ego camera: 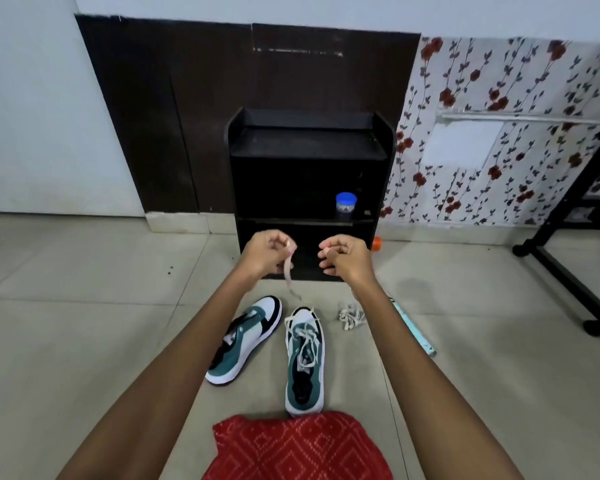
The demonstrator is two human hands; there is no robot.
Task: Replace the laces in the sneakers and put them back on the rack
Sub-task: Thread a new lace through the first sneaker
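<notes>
1. Sneakers are sitting on the floor (84, 341) between your forearms. The tilted sneaker (245, 344) is leaning on its side, and the upright sneaker (305, 358) is carrying a loose white lace.
2. Your left hand (267, 252) is pinching a pale pink lace (288, 271), which is hanging down in front of the black rack (309, 147).
3. Your right hand (343, 256) is hovering just beside it with its fingers curled. You cannot tell whether they are gripping anything.
4. A bundle of white laces (350, 317) is lying right of the upright sneaker, near a pale green strip (414, 330).
5. A blue-lidded jar (346, 202) is standing on the rack's shelf.
</notes>
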